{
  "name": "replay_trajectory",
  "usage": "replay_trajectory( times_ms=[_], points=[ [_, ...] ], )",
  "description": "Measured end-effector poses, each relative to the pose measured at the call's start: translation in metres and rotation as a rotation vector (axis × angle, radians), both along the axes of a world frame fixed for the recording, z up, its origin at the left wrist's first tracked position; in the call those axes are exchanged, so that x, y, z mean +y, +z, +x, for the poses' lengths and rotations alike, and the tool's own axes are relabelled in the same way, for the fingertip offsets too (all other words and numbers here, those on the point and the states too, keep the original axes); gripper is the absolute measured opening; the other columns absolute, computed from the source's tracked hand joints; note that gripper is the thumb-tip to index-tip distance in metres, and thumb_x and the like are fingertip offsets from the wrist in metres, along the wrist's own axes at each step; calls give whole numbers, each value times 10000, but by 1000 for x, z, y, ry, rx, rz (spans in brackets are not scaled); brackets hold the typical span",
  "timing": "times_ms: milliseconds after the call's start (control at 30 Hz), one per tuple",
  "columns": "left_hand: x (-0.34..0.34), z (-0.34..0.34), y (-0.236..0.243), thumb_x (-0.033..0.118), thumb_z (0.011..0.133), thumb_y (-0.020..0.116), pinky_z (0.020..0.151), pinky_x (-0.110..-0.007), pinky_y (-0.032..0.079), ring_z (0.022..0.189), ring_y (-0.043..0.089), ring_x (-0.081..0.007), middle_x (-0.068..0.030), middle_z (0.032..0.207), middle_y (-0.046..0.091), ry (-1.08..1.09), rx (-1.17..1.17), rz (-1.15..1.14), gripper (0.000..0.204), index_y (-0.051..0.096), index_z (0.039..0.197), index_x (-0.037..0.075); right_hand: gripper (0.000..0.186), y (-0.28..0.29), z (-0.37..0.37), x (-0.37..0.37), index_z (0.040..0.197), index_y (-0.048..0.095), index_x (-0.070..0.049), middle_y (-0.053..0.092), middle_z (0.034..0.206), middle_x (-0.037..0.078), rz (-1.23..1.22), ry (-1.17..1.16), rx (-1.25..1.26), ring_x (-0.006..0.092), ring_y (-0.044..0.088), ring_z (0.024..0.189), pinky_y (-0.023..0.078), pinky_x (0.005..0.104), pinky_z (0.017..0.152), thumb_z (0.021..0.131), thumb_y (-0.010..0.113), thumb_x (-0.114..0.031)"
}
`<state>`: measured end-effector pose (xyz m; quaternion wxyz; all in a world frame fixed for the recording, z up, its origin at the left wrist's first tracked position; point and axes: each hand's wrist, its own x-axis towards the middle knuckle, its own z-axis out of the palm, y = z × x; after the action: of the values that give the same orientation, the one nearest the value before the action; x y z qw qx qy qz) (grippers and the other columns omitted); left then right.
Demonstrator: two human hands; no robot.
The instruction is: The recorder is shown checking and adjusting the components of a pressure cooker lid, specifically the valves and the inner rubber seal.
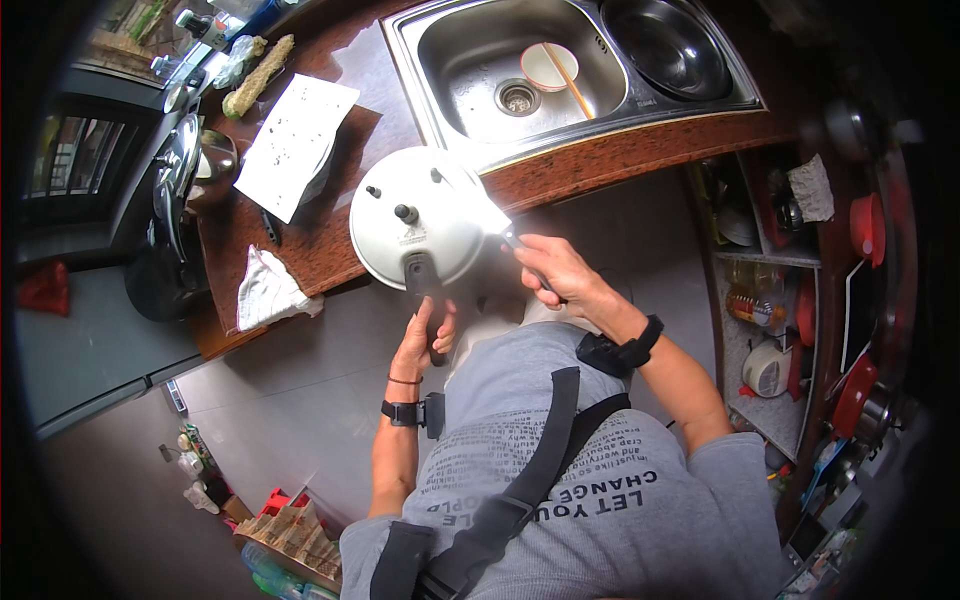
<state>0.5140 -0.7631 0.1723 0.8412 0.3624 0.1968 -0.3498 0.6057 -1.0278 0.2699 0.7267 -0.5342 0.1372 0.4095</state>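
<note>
Now | pressure-cooker lid [445, 215]: round, pale, glossy, three dark fittings [405, 213] on top, middle one thickest | at: over front edge of brown counter [330, 225], just beside steel sink [415, 95] | left hand [425, 335]: wrapped around lid's black handle [420, 272] | right hand [565, 275]: fingers curled around grey handle [514, 241] at lid's right; its attachment unclear

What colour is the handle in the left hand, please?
The handle is black, showing best in the head view.
</note>
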Motion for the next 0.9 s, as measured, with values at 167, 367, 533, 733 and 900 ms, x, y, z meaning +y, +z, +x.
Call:
replay_trajectory(
  times_ms=[167, 367, 533, 733, 900],
  points=[
    [-4, 2, 10, 455, 916, 508, 421, -233, 307, 455, 390, -95, -18, 597, 443, 78, -14, 129, 427, 509, 1015, 40, 203, 6, -8, -3, 1005, 517, -32, 575, 736, 245, -712, 204, -807, 433, 572, 686, 470, 473, 616, 879, 525, -191],
    [0, 5, 13, 438, 921, 508, 422, -226, 306, 451, 380, -85, -9, 590, 443, 66, 18, 108, 414, 511, 1005, 33, 150, 44, 8, 0, 912, 504, -16, 584, 687, 248, -943, 396, -903, 446, 574, 680, 473, 498, 573, 878, 512, -162],
    [5, 3, 5, 458, 935, 464, 400, -211, 257, 419, 323, -61, 11, 552, 399, 20, 28, 13, 431, 509, 994, 34, 257, 59, 19, 16, 1023, 470, 36, 572, 613, 173, -1210, 686, -1138, 343, 588, 559, 475, 433, 500, 802, 539, -75],
    [4, 2, 8, 447, 936, 471, 398, -209, 253, 418, 305, -61, 17, 544, 375, 11, 38, 15, 402, 509, 962, 48, 507, 55, -4, 33, 1130, 529, 140, 559, 545, 75, -1496, 808, -1503, 134, 586, 515, 474, 261, 404, 678, 614, -72],
    [2, 3, 11, 445, 936, 473, 397, -210, 253, 421, 305, -60, 19, 544, 370, 7, 12, 41, 394, 514, 953, 54, 553, 44, -13, 34, 1232, 478, 87, 501, 590, 51, -1645, 1027, -1512, 85, 548, 470, 448, 228, 361, 709, 597, -47]
  ],
)
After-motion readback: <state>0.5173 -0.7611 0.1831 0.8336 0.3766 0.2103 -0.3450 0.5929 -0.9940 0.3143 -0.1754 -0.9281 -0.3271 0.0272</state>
